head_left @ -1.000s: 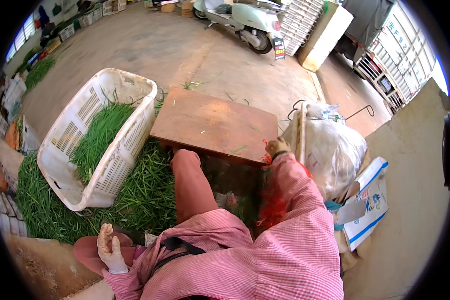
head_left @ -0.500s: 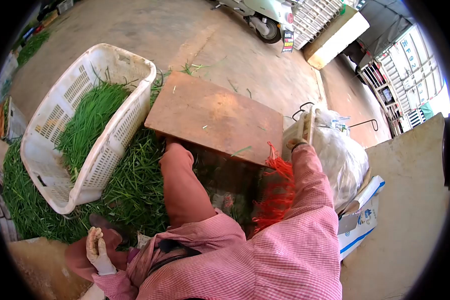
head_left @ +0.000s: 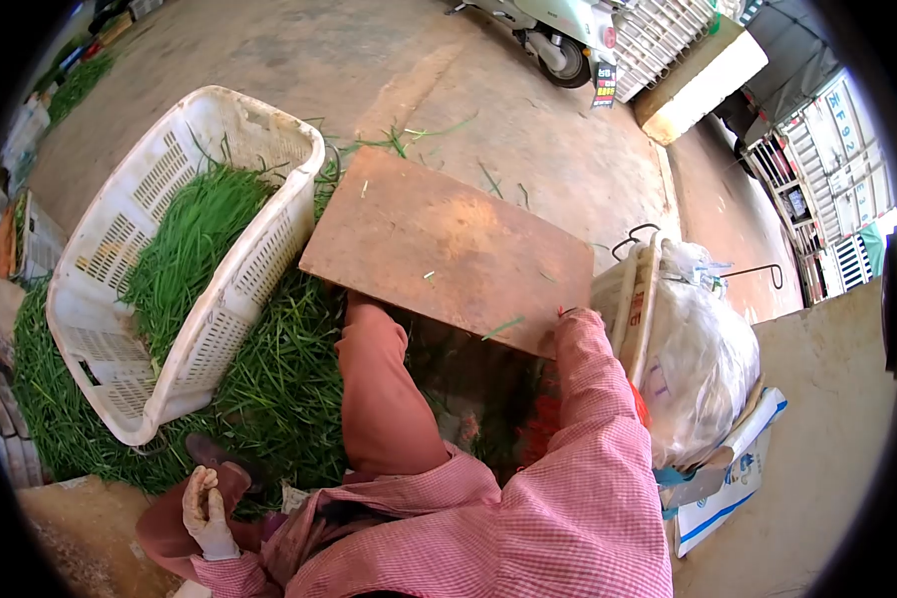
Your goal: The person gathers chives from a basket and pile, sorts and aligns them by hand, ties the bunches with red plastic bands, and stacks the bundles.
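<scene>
My left hand [head_left: 207, 518], in a pale glove with stained fingers, rests palm up over my left leg. Its fingers are loosely curled and apart from the thumb, and I see nothing held. My right hand [head_left: 573, 317] is at the near right corner of the wooden board [head_left: 439, 244]; the sleeve hides most of its fingers. Red plastic strips [head_left: 540, 419] hang in shadow below that corner, and more red shows beside my right sleeve. Several short green bits lie on the board.
A white plastic basket [head_left: 234, 289] holding long green leafy stalks [head_left: 194, 234] stands at left. More cut greens [head_left: 279, 369] cover the floor around it. On the right are a crate with clear plastic bags [head_left: 703, 349] and a low wall [head_left: 817, 399]. A scooter [head_left: 558, 40] stands behind.
My right hand has moved left, from the crate side beside the board to the board's near right corner. The red strips are now mostly hidden behind my arm. My left hand stays put.
</scene>
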`<act>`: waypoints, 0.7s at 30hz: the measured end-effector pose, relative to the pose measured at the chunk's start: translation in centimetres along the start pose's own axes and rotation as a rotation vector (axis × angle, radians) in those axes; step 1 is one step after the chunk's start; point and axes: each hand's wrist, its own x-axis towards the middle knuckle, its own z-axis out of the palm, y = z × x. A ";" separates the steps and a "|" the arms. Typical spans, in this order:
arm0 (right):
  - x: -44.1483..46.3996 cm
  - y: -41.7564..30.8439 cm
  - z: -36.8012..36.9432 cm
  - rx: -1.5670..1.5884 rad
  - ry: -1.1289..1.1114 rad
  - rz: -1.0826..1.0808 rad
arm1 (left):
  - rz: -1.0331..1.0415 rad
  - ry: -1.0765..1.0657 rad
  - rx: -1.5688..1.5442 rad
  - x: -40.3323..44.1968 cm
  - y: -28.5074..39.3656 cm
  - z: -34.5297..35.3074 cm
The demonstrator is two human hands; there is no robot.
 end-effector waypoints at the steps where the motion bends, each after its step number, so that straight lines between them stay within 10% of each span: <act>1: 0.5 -0.4 0.0 -0.005 0.004 -0.014 | 0.002 -0.011 0.014 0.3 -0.1 0.0; 14: -11.5 -11.5 -4.1 0.258 0.355 -0.709 | -0.008 -0.078 0.016 3.9 0.6 0.1; 21: -8.3 -2.0 -4.5 0.329 0.232 -0.213 | 0.068 -0.028 -0.007 3.7 0.1 0.0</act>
